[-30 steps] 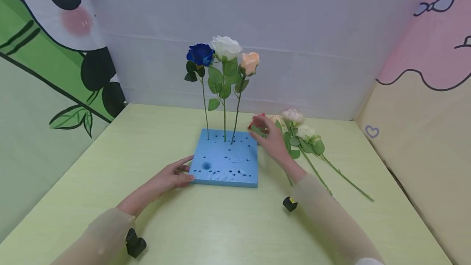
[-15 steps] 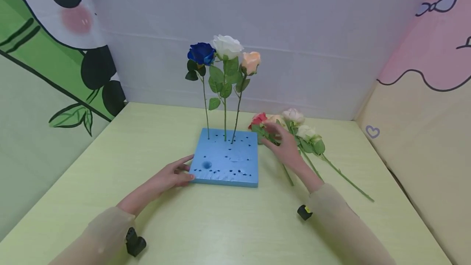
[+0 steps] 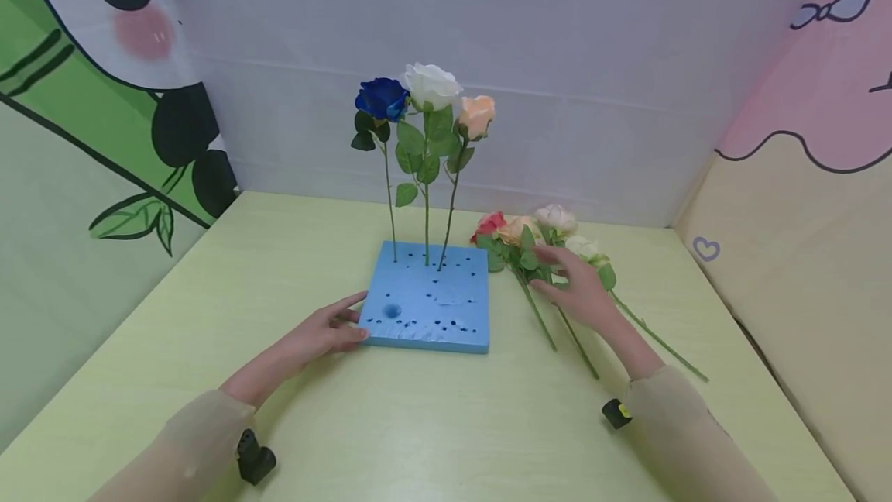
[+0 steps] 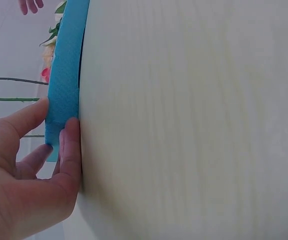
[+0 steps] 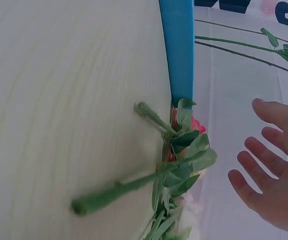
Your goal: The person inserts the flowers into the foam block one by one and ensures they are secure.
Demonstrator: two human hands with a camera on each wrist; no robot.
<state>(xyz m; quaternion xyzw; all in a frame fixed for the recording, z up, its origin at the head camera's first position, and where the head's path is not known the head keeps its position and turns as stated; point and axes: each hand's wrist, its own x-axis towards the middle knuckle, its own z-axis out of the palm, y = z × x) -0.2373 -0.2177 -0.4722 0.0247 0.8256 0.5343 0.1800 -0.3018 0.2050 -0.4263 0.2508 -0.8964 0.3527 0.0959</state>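
A blue foam block with several holes lies on the pale green table. Three roses stand in its far row: blue, white and peach. My left hand rests against the block's left front edge, fingers straight; the left wrist view shows the fingers touching the block. My right hand hovers open over several loose roses lying right of the block, holding nothing. In the right wrist view the right hand is spread beside the stems.
A white back wall, a panda-print panel at the left and a pink and cream panel at the right enclose the table. Long stems trail toward the right front.
My right hand has moved right and toward me, from the red rose by the block's corner to over the loose stems. The left hand stayed on the block.
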